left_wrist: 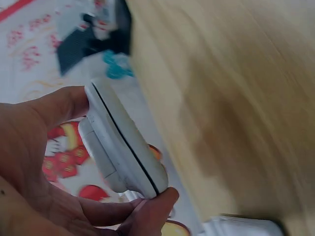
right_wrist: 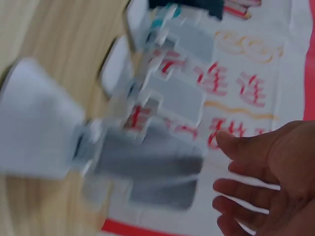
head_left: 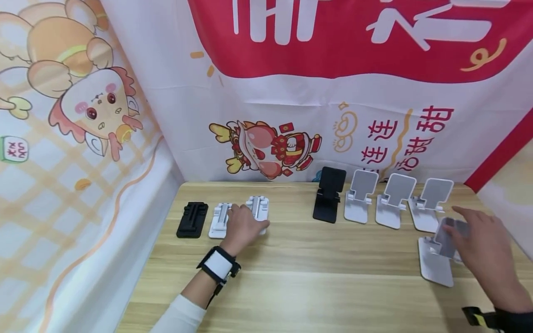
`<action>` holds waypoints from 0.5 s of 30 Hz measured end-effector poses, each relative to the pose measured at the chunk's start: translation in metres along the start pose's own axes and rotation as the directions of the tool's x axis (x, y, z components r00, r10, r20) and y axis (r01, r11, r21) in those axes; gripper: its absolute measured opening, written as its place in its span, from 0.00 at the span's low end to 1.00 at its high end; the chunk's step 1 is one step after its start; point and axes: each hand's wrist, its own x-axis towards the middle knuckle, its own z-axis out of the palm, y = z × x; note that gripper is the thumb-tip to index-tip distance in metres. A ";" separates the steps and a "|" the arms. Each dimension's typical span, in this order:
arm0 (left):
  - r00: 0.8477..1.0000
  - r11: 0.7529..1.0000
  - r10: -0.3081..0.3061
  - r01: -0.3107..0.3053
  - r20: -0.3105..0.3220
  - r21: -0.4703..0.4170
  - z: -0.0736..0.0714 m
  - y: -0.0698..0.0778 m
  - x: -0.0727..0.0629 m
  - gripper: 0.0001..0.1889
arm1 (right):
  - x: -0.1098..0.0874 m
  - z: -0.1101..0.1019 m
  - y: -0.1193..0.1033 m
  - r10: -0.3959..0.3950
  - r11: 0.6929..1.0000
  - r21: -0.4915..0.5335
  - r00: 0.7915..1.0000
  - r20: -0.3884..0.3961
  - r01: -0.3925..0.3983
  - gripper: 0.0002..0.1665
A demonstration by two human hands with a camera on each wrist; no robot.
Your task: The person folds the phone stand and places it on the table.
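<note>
The folded white stand (left_wrist: 118, 142) is at the left part of the desk (head_left: 291, 277); I have the left hand (head_left: 243, 226) pinching its opposite edges, probably because they suit thumb and fingers. My right hand (head_left: 487, 249) is spread beside the opened stand (head_left: 435, 268), whose broad base likely steadies it.

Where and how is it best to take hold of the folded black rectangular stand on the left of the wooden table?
Probably by its short ends, from above, thumb at the near end: the folded black rectangular stand lies flat, and a folded white stand sits close along its right long side, leaving little finger room.
</note>
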 end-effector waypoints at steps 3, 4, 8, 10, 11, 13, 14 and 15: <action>1.000 1.000 -0.016 0.016 0.001 0.026 0.007 -0.011 0.010 0.28 | -0.001 0.001 0.017 -0.054 0.998 -0.009 0.999 0.005 0.054 0.29; 1.000 0.999 -0.019 0.019 0.001 0.037 0.009 -0.014 0.013 0.26 | -0.001 0.002 0.020 -0.075 0.997 0.001 0.997 0.001 0.075 0.27; 1.000 0.995 -0.008 0.009 -0.008 0.099 0.018 -0.025 0.020 0.24 | 0.000 0.008 0.027 -0.105 0.994 0.013 0.994 -0.013 0.105 0.22; 1.000 0.992 0.004 -0.002 -0.010 0.130 0.022 -0.027 0.021 0.24 | 0.001 0.010 0.029 -0.112 0.994 -0.003 0.993 -0.029 0.112 0.21; 1.000 0.990 0.006 -0.004 -0.009 0.142 0.024 -0.028 0.021 0.23 | 0.003 0.011 0.030 -0.112 0.994 -0.007 0.993 -0.026 0.112 0.21; 1.000 0.987 0.008 -0.007 -0.006 0.160 0.027 -0.028 0.022 0.24 | 0.005 0.012 0.031 -0.115 0.993 -0.005 0.993 -0.015 0.115 0.21; 1.000 0.986 0.011 -0.010 -0.003 0.166 0.028 -0.027 0.022 0.24 | 0.006 0.013 0.032 -0.113 0.994 -0.002 0.994 -0.003 0.113 0.21; 1.000 0.985 0.010 -0.010 0.001 0.172 0.028 -0.026 0.021 0.25 | 0.007 0.013 0.033 -0.111 0.994 0.004 0.994 0.009 0.111 0.21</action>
